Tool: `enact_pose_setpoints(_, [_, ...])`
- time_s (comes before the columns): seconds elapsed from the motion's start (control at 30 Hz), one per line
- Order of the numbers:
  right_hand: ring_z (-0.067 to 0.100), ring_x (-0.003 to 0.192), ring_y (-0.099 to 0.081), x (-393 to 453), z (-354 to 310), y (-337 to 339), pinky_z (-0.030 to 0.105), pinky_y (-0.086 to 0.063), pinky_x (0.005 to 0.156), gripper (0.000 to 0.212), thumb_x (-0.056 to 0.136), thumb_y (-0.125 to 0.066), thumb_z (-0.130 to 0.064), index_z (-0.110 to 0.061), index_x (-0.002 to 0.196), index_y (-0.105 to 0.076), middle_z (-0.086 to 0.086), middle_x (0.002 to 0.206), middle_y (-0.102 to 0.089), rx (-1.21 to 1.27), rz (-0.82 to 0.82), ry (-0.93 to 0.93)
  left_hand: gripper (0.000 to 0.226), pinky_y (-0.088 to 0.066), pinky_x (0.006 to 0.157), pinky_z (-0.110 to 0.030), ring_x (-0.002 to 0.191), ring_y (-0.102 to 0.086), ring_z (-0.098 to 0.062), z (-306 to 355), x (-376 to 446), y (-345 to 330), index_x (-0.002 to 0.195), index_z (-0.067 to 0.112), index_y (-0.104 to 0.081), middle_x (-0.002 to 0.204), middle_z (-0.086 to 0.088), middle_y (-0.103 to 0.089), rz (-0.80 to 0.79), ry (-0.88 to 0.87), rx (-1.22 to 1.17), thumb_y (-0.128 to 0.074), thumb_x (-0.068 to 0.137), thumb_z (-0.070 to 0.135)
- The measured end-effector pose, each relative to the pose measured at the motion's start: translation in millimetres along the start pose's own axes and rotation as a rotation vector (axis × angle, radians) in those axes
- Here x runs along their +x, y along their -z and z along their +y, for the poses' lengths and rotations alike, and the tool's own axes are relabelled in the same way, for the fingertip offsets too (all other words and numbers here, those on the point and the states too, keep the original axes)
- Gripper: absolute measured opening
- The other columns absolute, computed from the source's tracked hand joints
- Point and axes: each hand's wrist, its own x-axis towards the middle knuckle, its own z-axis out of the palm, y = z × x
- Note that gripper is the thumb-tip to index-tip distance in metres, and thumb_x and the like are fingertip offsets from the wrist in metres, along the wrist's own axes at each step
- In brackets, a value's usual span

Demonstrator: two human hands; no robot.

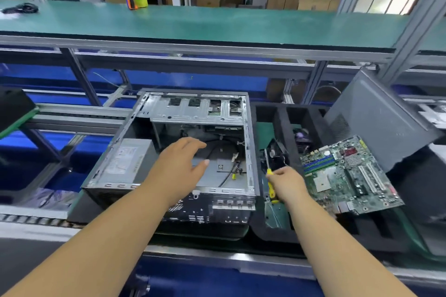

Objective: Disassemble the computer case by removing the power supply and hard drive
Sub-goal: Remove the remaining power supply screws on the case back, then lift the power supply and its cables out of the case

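Sheet-metal computer case (248,142) lies open, boxy grey power supply (125,160) in its left corner. Left hand (179,164) hovers relaxed above it; right hand (288,183) grips a yellow-handled screwdriver (269,176) beside a green motherboard (347,176).

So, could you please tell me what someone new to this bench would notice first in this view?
Probably the open computer case in the middle, lying on its side, with the left hand spread open above its bare floor and the grey power supply still seated in its left part. Next, the green motherboard lying tilted on the black foam tray to the right, beside the right hand gripping a yellow-handled screwdriver.
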Motion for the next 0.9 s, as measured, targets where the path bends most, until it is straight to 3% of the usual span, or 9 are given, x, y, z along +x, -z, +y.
enact_pose_setpoints(0.1, [0.024, 0.065, -0.048, 5.8, 3.1, -18.8, 0.029, -0.039, 0.062, 0.03, 0.091, -0.064, -0.024, -0.013, 0.067, -0.05, 0.008, 0.068, -0.053, -0.108, -0.169, -0.046, 0.042, -0.029, 0.107, -0.025, 0.131, -0.041, -0.011, 1.9, -2.6, -1.8, 0.137, 0.028, -0.05, 0.141, 0.01, -0.046, 0.009, 0.025, 0.013, -0.054, 0.097, 0.039])
enact_pose_setpoints(0.17, [0.025, 0.069, -0.044, 10.1, 6.2, -29.7, 0.029, -0.036, 0.064, 0.033, 0.091, -0.06, -0.021, -0.013, 0.065, -0.042, 0.009, 0.07, -0.049, -0.184, -0.24, -0.072, 0.041, -0.03, 0.107, -0.025, 0.13, -0.041, -0.01, 1.7, -5.6, -1.2, 0.136, 0.028, -0.051, 0.141, 0.01, -0.047, 0.019, 0.043, 0.02, -0.054, 0.097, 0.04])
enact_pose_setpoints(0.3, [0.025, 0.08, -0.051, 11.5, 11.9, -39.7, 0.026, -0.042, 0.071, 0.021, 0.091, -0.06, -0.023, -0.018, 0.073, -0.05, 0.008, 0.089, -0.056, -0.159, -0.274, -0.099, 0.039, -0.031, 0.106, -0.024, 0.129, -0.043, -0.011, 2.4, -12.5, 0.0, 0.134, 0.028, -0.053, 0.139, 0.011, -0.048, 0.038, 0.077, 0.031, -0.055, 0.096, 0.039])
enact_pose_setpoints(0.37, [0.024, 0.08, -0.054, 12.6, 12.8, -40.2, 0.026, -0.044, 0.07, 0.025, 0.091, -0.059, -0.022, -0.021, 0.069, -0.048, 0.007, 0.088, -0.058, -0.162, -0.285, -0.106, 0.039, -0.032, 0.105, -0.024, 0.127, -0.045, -0.012, 4.0, -15.4, 0.0, 0.133, 0.027, -0.054, 0.138, 0.01, -0.049, 0.046, 0.087, 0.037, -0.055, 0.096, 0.038])
enact_pose_setpoints(0.43, [0.027, 0.081, -0.064, 15.3, 10.7, -40.8, 0.031, -0.053, 0.07, 0.018, 0.09, -0.058, -0.017, -0.012, 0.074, -0.054, 0.011, 0.085, -0.066, -0.167, -0.32, -0.14, 0.038, -0.032, 0.104, -0.024, 0.127, -0.045, -0.012, 5.3, -17.9, -0.4, 0.133, 0.027, -0.054, 0.137, 0.009, -0.05, 0.05, 0.093, 0.038, -0.055, 0.096, 0.037])
enact_pose_setpoints(0.5, [0.032, 0.092, -0.071, 16.1, 10.2, -39.3, 0.042, -0.058, 0.083, 0.012, 0.088, -0.061, -0.014, -0.008, 0.079, -0.058, 0.015, 0.093, -0.071, -0.116, -0.35, -0.145, 0.038, -0.032, 0.105, -0.025, 0.128, -0.045, -0.012, 6.2, -20.2, -0.9, 0.133, 0.027, -0.054, 0.137, 0.009, -0.05, 0.053, 0.096, 0.037, -0.055, 0.096, 0.037])
enact_pose_setpoints(0.57, [0.031, 0.101, -0.069, 15.8, 10.3, -35.8, 0.042, -0.057, 0.089, 0.013, 0.087, -0.066, -0.019, -0.012, 0.079, -0.058, 0.013, 0.099, -0.069, -0.094, -0.332, -0.123, 0.037, -0.033, 0.106, -0.026, 0.128, -0.045, -0.012, 6.7, -22.0, -1.3, 0.133, 0.028, -0.054, 0.137, 0.01, -0.05, 0.053, 0.099, 0.036, -0.055, 0.097, 0.037])
enact_pose_setpoints(0.73, [0.027, 0.074, -0.056, 18.5, 0.3, -20.2, 0.041, -0.055, 0.075, 0.013, 0.091, -0.058, -0.014, -0.007, 0.08, -0.055, 0.012, 0.079, -0.056, -0.051, -0.304, -0.005, 0.038, -0.032, 0.103, -0.023, 0.127, -0.046, -0.01, 6.1, -24.8, 0.3, 0.133, 0.029, -0.054, 0.137, 0.012, -0.05, 0.06, 0.099, 0.039, -0.054, 0.096, 0.039])
enact_pose_setpoints(0.9, [0.024, 0.069, -0.049, -0.2, -44.7, 0.8, 0.043, -0.044, 0.071, 0.021, 0.095, -0.048, -0.04, -0.026, 0.08, -0.048, 0.0, 0.073, -0.051, 0.198, -0.257, 0.179, 0.039, -0.035, 0.105, -0.028, 0.125, -0.046, -0.012, -3.9, -28.0, 8.8, 0.133, 0.027, -0.055, 0.135, 0.01, -0.05, 0.094, 0.131, 0.008, -0.056, 0.095, 0.037])
